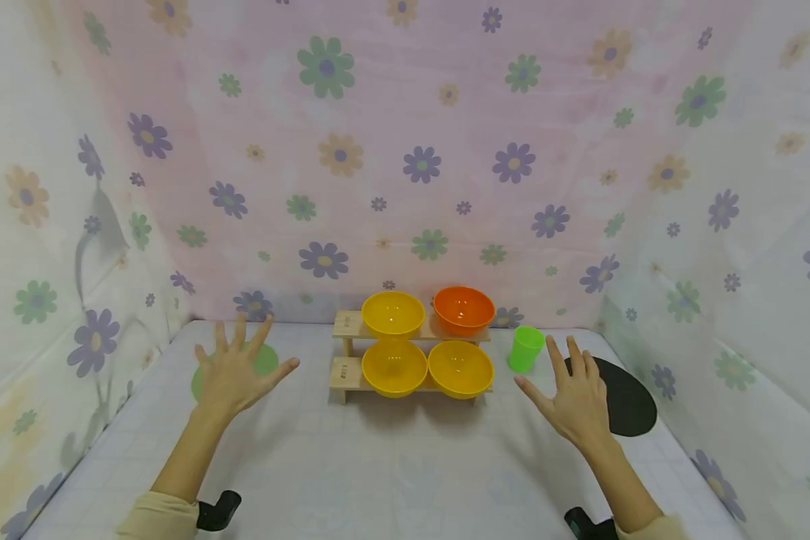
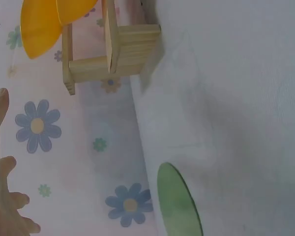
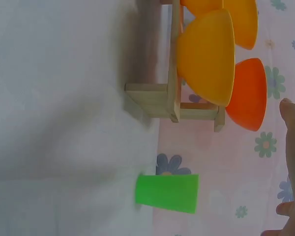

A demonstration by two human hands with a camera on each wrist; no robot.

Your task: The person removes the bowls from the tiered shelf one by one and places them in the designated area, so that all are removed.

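My left hand (image 1: pixel 232 375) is held with fingers spread above the table, overlapping a round green mat (image 1: pixel 265 360) in the head view. On the other side my right hand (image 1: pixel 577 397), also spread and holding nothing, overlaps the edge of a black round mat (image 1: pixel 629 401). Just left of its fingers stands a bright green cup (image 1: pixel 526 348). Between the hands is a two-tier wooden rack (image 1: pixel 346 373). An orange bowl (image 1: pixel 464 310) and a yellow bowl (image 1: pixel 393 313) sit on its upper tier. Two more yellow bowls, left (image 1: pixel 394 367) and right (image 1: pixel 461 369), sit on the lower tier.
A white cloth covers the table (image 1: pixel 405 465). Flower-printed fabric (image 1: pixel 391 180) hangs behind it and along both sides. Dark wrist straps with devices show at the left wrist (image 1: pixel 219 511) and the right wrist (image 1: pixel 589 525).
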